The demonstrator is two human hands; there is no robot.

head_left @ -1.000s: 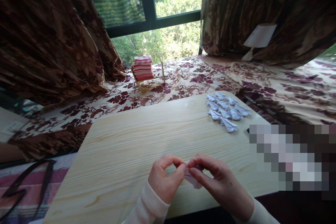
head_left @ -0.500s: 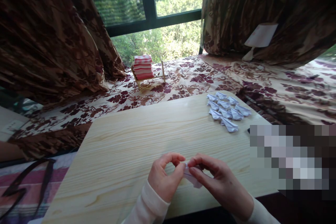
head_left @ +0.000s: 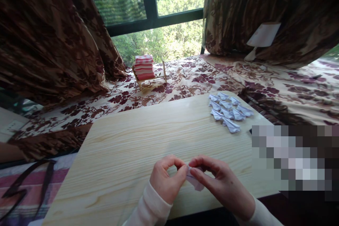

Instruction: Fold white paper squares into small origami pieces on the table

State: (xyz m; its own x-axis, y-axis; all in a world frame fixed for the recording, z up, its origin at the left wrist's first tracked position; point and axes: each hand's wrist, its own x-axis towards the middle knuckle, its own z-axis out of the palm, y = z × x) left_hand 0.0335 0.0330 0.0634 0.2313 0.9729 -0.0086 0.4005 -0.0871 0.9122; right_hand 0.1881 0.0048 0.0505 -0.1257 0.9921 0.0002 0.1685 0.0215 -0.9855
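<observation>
Both of my hands pinch one small folded piece of pale lilac paper (head_left: 194, 180) just above the near edge of a light wooden board (head_left: 148, 137). My left hand (head_left: 166, 178) grips its left end between thumb and forefinger. My right hand (head_left: 221, 185) closes thumb and fingers on its right side. Most of the paper is hidden between the fingertips. A cluster of several similar folded paper pieces (head_left: 228, 112) lies at the board's far right corner, well away from both hands.
The board rests on a floral maroon cloth (head_left: 185, 81). A small wooden rack with a stack of red and white striped paper (head_left: 144, 67) stands by the window. Dark floral curtains (head_left: 47, 35) hang left and right. A blurred patch covers the right.
</observation>
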